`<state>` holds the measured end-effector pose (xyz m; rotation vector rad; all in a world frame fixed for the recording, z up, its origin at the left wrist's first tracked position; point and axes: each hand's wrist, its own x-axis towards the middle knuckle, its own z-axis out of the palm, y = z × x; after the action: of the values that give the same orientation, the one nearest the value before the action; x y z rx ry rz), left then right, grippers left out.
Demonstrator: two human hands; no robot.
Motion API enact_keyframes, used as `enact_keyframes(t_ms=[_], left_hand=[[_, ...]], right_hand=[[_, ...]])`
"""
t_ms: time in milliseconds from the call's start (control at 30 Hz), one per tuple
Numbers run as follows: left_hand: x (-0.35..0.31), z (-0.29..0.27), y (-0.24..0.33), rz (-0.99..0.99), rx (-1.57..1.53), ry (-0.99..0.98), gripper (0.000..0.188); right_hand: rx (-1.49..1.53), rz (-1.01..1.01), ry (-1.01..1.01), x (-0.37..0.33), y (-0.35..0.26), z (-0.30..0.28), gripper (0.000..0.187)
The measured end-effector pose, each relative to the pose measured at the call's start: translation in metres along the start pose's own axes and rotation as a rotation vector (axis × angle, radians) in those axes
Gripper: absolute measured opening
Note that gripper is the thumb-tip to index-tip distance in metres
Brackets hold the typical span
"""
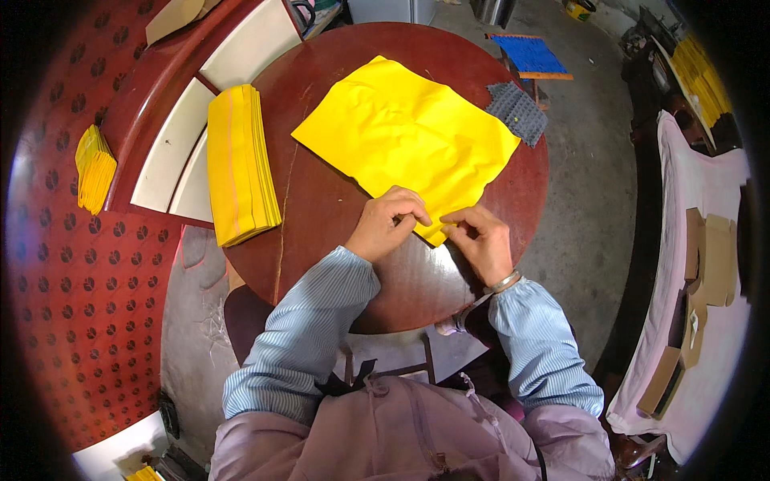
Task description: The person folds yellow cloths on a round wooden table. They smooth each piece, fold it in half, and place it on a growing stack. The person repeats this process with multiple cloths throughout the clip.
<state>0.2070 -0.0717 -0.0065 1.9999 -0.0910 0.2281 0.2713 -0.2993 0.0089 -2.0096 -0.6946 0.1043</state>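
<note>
Pinching yellow sheet (409, 128) with left hand (389, 224) and right hand (484, 240), just apart, folded yellow stack (241, 164) left of both

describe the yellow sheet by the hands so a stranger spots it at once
Find the round red-brown table; on it lies a broad yellow sheet, its nearest corner between the left hand and the right hand. Unlike the folded yellow stack to its left, it is spread out and wrinkled.
</note>
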Motion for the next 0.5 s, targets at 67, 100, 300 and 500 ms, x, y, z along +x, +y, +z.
enact_keyframes(t_ms=[67, 100, 300, 500], left_hand=[[0.000, -0.002, 0.002, 0.023, -0.005, 0.002, 0.017], [0.001, -0.002, 0.003, -0.003, 0.000, -0.018, 0.018], [-0.002, -0.003, 0.007, 0.041, -0.055, 0.013, 0.021], [-0.001, 0.020, 0.008, -0.036, 0.027, 0.181, 0.019]], right_hand=[[0.027, 0.016, -0.025, 0.009, 0.003, -0.008, 0.017], [0.042, 0.063, -0.043, 0.011, 0.004, -0.010, 0.017], [0.082, 0.102, -0.036, 0.010, 0.006, -0.005, 0.017], [-0.016, -0.038, 0.248, 0.056, 0.039, -0.038, 0.016]])
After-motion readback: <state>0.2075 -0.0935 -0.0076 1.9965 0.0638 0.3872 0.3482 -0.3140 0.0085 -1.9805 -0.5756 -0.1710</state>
